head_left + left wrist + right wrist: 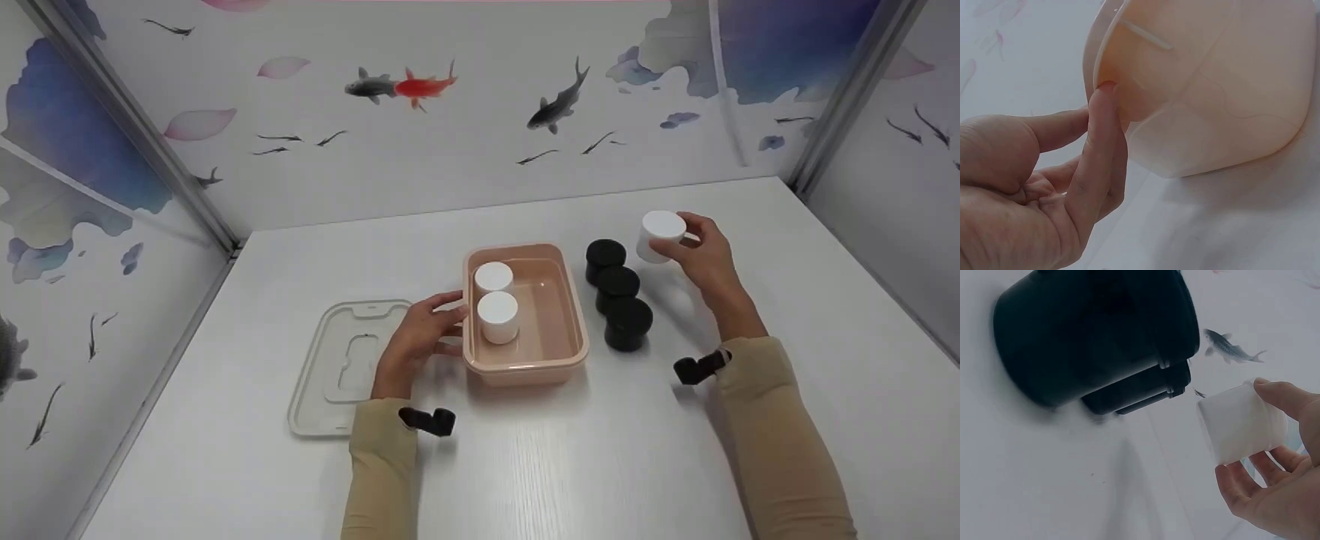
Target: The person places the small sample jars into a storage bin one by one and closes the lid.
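Note:
A pink rectangular tub point(551, 300) stands on the table with two white lidded jars inside, a rear jar point(493, 277) and a front jar point(499, 316), both along its left side. My left hand point(426, 330) pinches the tub's left rim; in the left wrist view the thumb and fingers meet at the edge of the tub point(1213, 84). At the back right, my right hand point(705, 255) holds another white jar point(661, 236). The right wrist view shows that white jar point(1238, 424) tilted in frame between thumb and fingers, apart from the black jars.
Three black lidded jars, the nearest black jar point(628, 322) among them, form a row just right of the tub. A pale grey lid point(315, 397) lies flat at the left, partly under the left forearm. Printed wall panels point(480, 172) border the table's back and sides.

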Tool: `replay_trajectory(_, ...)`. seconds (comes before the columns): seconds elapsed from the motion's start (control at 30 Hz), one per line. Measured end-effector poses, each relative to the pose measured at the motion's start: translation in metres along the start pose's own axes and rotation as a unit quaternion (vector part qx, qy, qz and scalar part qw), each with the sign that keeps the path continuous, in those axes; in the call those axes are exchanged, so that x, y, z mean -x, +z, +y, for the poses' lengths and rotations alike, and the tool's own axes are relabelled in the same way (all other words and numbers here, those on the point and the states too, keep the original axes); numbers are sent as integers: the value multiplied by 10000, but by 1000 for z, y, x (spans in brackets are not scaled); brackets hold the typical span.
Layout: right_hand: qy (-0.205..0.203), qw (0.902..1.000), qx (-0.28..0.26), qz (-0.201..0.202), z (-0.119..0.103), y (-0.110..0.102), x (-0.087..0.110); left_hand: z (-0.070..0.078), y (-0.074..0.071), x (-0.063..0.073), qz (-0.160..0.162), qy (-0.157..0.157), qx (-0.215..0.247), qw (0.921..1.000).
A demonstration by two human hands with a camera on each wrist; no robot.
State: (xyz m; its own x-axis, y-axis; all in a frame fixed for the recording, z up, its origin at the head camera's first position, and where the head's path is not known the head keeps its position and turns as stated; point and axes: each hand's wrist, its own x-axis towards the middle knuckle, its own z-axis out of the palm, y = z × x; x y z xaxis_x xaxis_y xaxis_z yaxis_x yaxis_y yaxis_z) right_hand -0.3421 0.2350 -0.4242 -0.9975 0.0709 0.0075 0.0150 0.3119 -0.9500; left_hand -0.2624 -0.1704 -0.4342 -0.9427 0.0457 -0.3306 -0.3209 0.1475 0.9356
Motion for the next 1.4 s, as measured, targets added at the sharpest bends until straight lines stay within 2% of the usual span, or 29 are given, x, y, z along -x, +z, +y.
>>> replay_trajectory(0.17,-167,9998,68,-50,-14,1,6,1,0,1,-41,45,13,10000)
replay_trajectory(0.47,-703,9970,285,-161,-48,7,27,1,0,0,-59,15,24,10000)
replay_trajectory(0.63,-842,9946,452,-402,-60,12,35,1,0,-1,-29,8,46,10000)
replay_trajectory(0.83,-952,9908,640,-718,-68,22,44,1,0,-1,1,-21,103,9999)
replay_trajectory(1.03,-1014,9864,877,-956,-71,37,51,-2,1,-1,-127,109,121,9998)
replay_trajectory(1.23,-990,9824,990,-1236,-77,51,58,-1,1,-1,-100,98,66,9999)
replay_trajectory(1.4,-1125,9781,986,-1449,-81,64,63,-1,0,-2,-98,90,119,9998)
